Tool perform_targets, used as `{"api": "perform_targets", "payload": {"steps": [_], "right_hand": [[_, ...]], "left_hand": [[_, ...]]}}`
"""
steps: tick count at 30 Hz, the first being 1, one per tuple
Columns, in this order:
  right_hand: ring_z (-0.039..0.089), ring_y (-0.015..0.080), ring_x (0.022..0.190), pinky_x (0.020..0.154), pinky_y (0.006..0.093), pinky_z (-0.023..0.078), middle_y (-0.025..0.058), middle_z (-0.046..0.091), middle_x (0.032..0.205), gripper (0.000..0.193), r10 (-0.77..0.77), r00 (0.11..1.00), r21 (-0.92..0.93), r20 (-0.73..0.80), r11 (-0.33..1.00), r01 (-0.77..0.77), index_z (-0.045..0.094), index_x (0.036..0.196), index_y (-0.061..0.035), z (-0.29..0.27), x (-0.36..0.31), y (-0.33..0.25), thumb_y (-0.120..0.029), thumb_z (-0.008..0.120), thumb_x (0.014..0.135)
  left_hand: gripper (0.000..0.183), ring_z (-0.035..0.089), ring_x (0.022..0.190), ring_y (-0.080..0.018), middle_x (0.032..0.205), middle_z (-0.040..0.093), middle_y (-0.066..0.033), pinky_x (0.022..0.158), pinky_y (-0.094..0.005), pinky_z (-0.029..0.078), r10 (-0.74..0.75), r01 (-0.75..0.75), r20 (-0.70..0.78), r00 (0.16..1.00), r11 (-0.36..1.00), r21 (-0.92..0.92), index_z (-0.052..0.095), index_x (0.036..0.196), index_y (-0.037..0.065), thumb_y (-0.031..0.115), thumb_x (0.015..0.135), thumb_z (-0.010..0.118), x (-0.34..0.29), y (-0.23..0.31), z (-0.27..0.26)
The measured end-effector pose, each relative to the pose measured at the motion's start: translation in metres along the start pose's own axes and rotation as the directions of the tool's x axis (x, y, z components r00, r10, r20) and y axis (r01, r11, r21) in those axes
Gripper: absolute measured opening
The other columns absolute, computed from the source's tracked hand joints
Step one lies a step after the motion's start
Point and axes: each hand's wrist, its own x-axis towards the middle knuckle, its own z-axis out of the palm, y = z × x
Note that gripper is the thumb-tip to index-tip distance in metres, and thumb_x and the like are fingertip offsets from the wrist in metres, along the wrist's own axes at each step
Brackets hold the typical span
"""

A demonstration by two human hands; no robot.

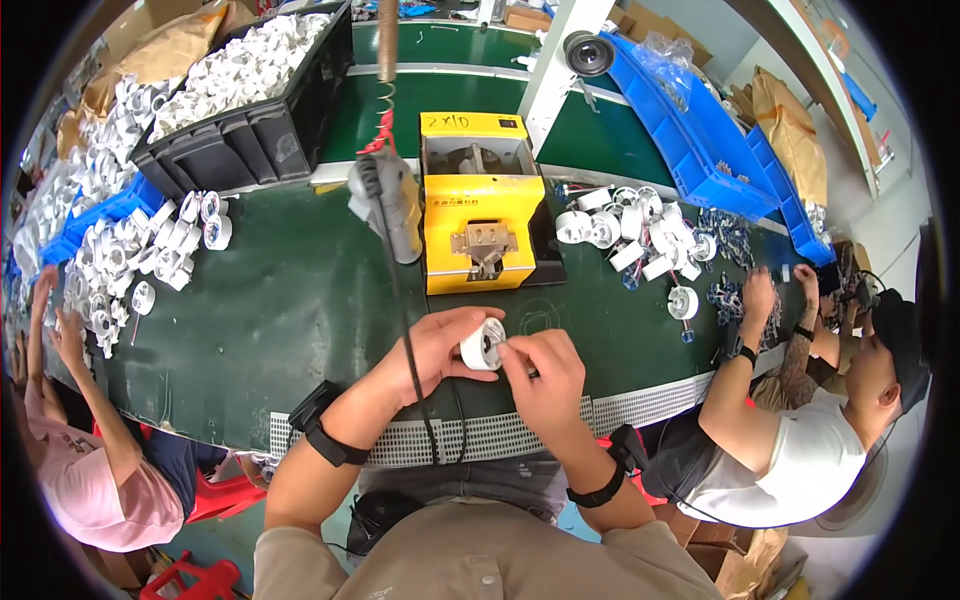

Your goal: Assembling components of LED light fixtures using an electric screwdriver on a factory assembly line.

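Observation:
My left hand (437,350) is wrapped round a white round plastic housing (477,346), its open side turned toward the right. At that opening are the bent thumb and fingers of my right hand (545,372), pressed together; whatever they pinch is too small to make out. Just beyond my hands stands a yellow machine (478,215) with a metal fixture on its front. A grey hand tool (398,210) hangs from a spring beside the machine, and its black cable runs down in front of my left forearm.
Heaps of white housings lie left (112,265) and right (640,230) on the green table (260,330). Behind the left heap is a black crate (240,150) full of white parts. At right stand a blue bin (690,140) and small wired parts (735,240). Co-workers sit on both sides.

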Motion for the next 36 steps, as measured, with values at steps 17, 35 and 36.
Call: {"api": "perform_targets", "payload": {"steps": [17,35,36], "right_hand": [[0.063,0.0132,0.069,0.055,0.0215,0.05,0.0127,0.063,0.098,0.015,0.414,0.862,0.695,0.291,0.528,-0.489,0.065,0.102,0.0055,-0.002,0.008,0.0,0.004,0.059,0.088],[0.059,0.0116,0.089,0.077,0.0253,0.051,0.0049,0.059,0.094,0.024,0.482,0.829,0.734,0.283,0.448,-0.511,0.056,0.102,0.0015,0.016,0.016,0.012,0.007,0.066,0.08],[0.059,0.0116,0.089,0.077,0.0253,0.051,0.0049,0.059,0.094,0.024,0.478,0.832,0.733,0.284,0.451,-0.509,0.056,0.102,0.0015,0.016,0.017,0.017,0.007,0.066,0.08]], "left_hand": [[0.043,0.054,0.115,-0.0218,0.127,0.054,-0.011,0.098,-0.0376,0.043,0.27,-0.246,0.154,0.95,0.956,-0.162,0.047,0.133,0.001,0.008,0.092,0.056,-0.004,0.0,0.001],[0.055,0.042,0.126,-0.0196,0.136,0.044,-0.0077,0.106,-0.0357,0.033,0.325,-0.383,0.222,0.919,0.869,0.313,0.03,0.145,0.005,0.017,0.096,0.053,-0.002,-0.009,0.005],[0.051,0.049,0.12,-0.0182,0.131,0.049,-0.007,0.101,-0.0334,0.042,0.26,-0.325,0.203,0.944,0.844,0.428,0.033,0.143,0.004,0.013,0.096,0.052,-0.002,-0.008,0.004]]}}
